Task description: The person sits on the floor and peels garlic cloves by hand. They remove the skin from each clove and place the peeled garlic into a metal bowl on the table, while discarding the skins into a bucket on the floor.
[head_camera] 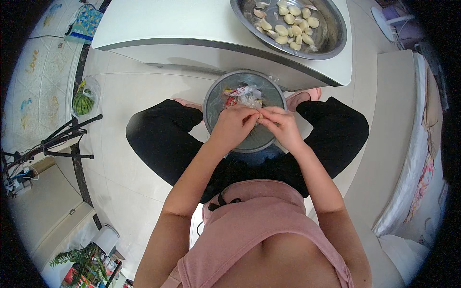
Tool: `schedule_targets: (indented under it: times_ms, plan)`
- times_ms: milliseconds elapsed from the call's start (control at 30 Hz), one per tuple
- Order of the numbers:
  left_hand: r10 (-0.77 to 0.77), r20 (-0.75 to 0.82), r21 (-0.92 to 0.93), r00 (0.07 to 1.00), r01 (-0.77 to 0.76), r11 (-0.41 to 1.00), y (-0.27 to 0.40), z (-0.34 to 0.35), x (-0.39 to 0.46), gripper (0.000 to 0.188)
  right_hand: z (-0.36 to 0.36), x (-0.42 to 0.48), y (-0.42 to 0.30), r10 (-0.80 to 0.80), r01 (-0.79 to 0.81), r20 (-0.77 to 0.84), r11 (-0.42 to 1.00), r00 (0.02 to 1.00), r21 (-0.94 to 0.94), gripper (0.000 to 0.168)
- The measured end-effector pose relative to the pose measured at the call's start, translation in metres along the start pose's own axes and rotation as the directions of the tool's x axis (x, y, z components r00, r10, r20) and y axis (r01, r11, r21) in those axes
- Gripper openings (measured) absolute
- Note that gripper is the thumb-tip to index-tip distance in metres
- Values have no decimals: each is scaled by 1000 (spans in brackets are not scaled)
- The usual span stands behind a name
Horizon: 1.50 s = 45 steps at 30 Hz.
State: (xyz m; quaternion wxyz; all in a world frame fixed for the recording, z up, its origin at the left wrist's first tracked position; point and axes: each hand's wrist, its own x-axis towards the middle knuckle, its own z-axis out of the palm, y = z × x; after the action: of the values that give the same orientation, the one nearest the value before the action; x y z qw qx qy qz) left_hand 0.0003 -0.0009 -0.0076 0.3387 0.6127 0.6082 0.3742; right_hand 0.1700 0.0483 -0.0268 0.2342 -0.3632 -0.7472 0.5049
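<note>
Over a round grey waste bin (pixel 210 94), my left hand (pixel 235 124) and my right hand (pixel 282 125) meet at the fingertips. Between them they pinch a small pale garlic clove (pixel 260 116), mostly covered by the fingers. Crumpled plastic wrappers (pixel 245 94) lie inside the bin, beyond my hands. An oval metal basin (pixel 326 41) stands on the white table, holding several peeled garlic cloves (pixel 296 30) in its middle. A few cloves with skin still on, such as an unpeeled garlic clove (pixel 259 13), rest towards the basin's left side.
The dark-edged white table (pixel 173 21) stands just beyond the bin, which sits between my knees. On the floor at left are a watermelon in a plastic bag (pixel 84 100) and a black metal stand (pixel 68 136). A bed (pixel 392 144) runs along the right.
</note>
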Motion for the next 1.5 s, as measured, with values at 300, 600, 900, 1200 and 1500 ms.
schedule_targets:
  times_ms: [300, 600, 900, 1200, 1500]
  plan:
    - [-171, -58, -158, 984, 160, 974, 1, 4, -3, 11, 4, -1, -9, 36, -35, -39, 999, 999, 33, 24]
    - [-80, 60, 50, 995, 77, 996, 1, -2, 0, 12, 2, 1, -10, -32, 29, -39, 995, 999, -91, 22]
    - [-48, 33, 7, 998, 48, 999, -1, -2, 0, 10, -1, 3, -16, -69, 64, -22, 985, 997, -163, 21]
    - [-226, -26, -42, 974, 225, 973, 4, -4, 0, 13, 6, 1, -11, 267, -256, 15, 907, 964, 334, 25]
    - [-235, -127, -5, 964, 236, 972, -8, -7, -5, 14, 2, 3, -11, 399, -380, 158, 572, 903, 727, 31]
